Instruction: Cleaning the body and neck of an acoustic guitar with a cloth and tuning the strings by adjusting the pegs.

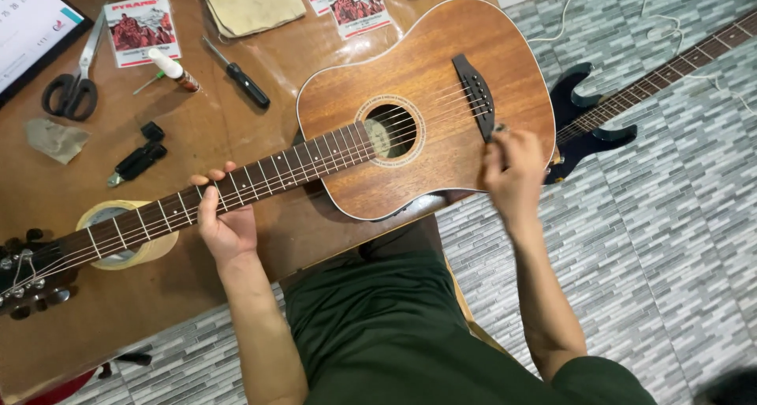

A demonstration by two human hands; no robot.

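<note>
Guitar (pixel 426 97) lies flat, face up, body on the table (pixel 205 137) edge, neck running left over a tape roll (pixel 118 239). Left hand (pixel 227 220) curls round the neck, fingertips pressing strings mid-fretboard. Right hand (pixel 512 172) is pinched closed at the bridge (pixel 475 96) end; whether it holds a pin or a string I cannot tell. Best practice, I'd say: keep the neck steady, pull straight, no twisting. Brown wood top, glossy, pale binding, strings slack-looking near the soundhole. Scissors (pixel 72 85) and screwdriver (pixel 240 78) lie well apart.
</note>
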